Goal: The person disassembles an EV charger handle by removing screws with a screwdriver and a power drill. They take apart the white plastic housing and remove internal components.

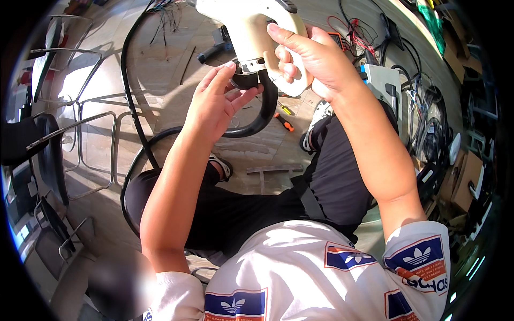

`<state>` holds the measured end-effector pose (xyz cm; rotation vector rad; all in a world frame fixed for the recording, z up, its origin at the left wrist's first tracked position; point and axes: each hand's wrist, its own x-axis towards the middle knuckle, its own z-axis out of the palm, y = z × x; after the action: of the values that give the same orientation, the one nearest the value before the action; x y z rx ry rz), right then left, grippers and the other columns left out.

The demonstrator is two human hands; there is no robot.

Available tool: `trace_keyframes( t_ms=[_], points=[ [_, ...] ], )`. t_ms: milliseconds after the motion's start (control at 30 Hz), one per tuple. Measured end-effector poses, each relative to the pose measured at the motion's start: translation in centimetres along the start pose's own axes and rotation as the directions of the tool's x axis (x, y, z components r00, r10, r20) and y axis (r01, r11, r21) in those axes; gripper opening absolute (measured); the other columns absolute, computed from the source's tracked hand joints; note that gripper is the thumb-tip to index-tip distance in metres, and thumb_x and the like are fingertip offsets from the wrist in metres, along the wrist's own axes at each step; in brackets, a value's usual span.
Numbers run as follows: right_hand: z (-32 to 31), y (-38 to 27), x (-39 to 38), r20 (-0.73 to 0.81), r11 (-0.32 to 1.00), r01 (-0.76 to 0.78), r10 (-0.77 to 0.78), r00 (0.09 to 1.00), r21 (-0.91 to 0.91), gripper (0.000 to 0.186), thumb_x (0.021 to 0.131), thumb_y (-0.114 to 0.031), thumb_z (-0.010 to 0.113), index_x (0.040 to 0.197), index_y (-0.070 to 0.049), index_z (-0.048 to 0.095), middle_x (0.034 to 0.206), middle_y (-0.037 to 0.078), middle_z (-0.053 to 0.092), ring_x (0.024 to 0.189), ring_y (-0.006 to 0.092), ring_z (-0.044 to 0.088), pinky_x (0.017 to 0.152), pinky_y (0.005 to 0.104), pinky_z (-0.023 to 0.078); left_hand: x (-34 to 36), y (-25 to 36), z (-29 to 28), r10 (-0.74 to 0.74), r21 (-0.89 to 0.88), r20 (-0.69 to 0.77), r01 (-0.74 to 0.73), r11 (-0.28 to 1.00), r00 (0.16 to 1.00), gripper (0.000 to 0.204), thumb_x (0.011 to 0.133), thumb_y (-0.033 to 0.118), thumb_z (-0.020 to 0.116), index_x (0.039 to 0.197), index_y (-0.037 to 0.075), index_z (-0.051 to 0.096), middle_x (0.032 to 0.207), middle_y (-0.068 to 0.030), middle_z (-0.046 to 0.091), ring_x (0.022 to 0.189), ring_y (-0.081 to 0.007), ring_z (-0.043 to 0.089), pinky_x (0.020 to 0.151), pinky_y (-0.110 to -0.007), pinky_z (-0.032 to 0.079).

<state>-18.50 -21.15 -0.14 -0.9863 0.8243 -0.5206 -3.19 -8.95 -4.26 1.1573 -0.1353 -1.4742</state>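
A cream-coloured charging gun (241, 32) with a looped grip is held up in front of me, at the top of the view; its upper end is cut off by the frame. My right hand (321, 61) is wrapped round the grip, thumb on top and fingers through the loop. A silvery metal clamp (254, 65) sits at the body's lower end, above a black collar (245, 81). The fingers of my left hand (219, 99) are curled round that collar from the left. A thick black cable (267, 109) hangs below and curves left past my knee.
On the tiled floor lie an orange-and-black screwdriver (284, 122), a yellow screwdriver (285, 108) and a dark grey angled part (211, 52). Metal-framed chairs (112, 115) stand left. To the right are a white equipment box (383, 83), tangled cables (428, 107) and cardboard boxes (467, 184).
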Motion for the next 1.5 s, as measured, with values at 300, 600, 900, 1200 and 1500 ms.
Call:
trace_keyframes(
  t_ms=[300,600,900,1200,1500],
  points=[
    [0.3,-0.1,-0.2,0.032,1.000,0.006,-0.007,0.999,0.021,0.034,0.088,-0.028,0.077,0.092,0.000,0.059,0.063,0.003,0.053,0.048,0.0079,0.050,0.043,0.0256,0.042,0.5,0.0,0.3,-0.013,-0.041,0.019,0.013,0.999,1.000,0.041,0.104,0.030,0.051,0.123,-0.007,0.054,0.107,-0.0183,0.066,0.097,-0.0284,0.068,0.081,-0.029,0.059],
    [0.3,0.2,-0.2,0.013,1.000,-0.014,0.013,1.000,0.025,0.034,0.087,-0.028,0.077,0.087,0.000,0.057,0.065,0.003,0.053,0.048,0.0098,0.051,0.043,0.0268,0.043,-0.3,-0.2,1.2,0.087,0.204,0.119,-0.110,0.973,0.989,0.044,0.099,0.032,0.060,0.122,-0.005,0.056,0.109,-0.0129,0.068,0.095,-0.0214,0.069,0.082,-0.030,0.057],
    [0.4,0.1,-0.5,0.031,1.000,-0.008,0.007,0.999,0.011,0.033,0.089,-0.028,0.075,0.090,0.001,0.058,0.066,0.002,0.053,0.049,0.0090,0.051,0.042,0.0262,0.043,0.5,-0.4,0.2,0.113,0.565,0.222,-0.223,0.794,0.968,0.042,0.098,0.033,0.062,0.126,0.002,0.059,0.105,-0.0042,0.069,0.096,-0.0131,0.068,0.073,-0.024,0.048],
    [0.7,0.2,-1.0,0.065,1.000,-0.006,0.007,0.998,-0.017,0.029,0.093,-0.027,0.071,0.091,-0.001,0.059,0.064,0.001,0.051,0.048,0.0074,0.049,0.043,0.0245,0.043,0.4,-0.4,-0.4,0.144,0.576,0.287,-0.291,0.764,0.947,0.046,0.098,0.030,0.062,0.132,-0.001,0.054,0.108,-0.0054,0.067,0.100,-0.0104,0.060,0.088,-0.028,0.046],
    [0.4,-0.1,-1.4,0.068,0.998,-0.056,0.058,0.996,-0.028,0.030,0.090,-0.029,0.075,0.090,-0.002,0.060,0.061,-0.001,0.051,0.044,0.0065,0.045,0.042,0.0231,0.039,-1.0,-2.0,1.0,0.246,0.291,0.198,-0.296,0.910,0.949,0.049,0.093,0.015,0.071,0.131,-0.008,0.052,0.115,-0.0088,0.066,0.105,-0.0116,0.061,0.094,-0.028,0.048]
  ],
)
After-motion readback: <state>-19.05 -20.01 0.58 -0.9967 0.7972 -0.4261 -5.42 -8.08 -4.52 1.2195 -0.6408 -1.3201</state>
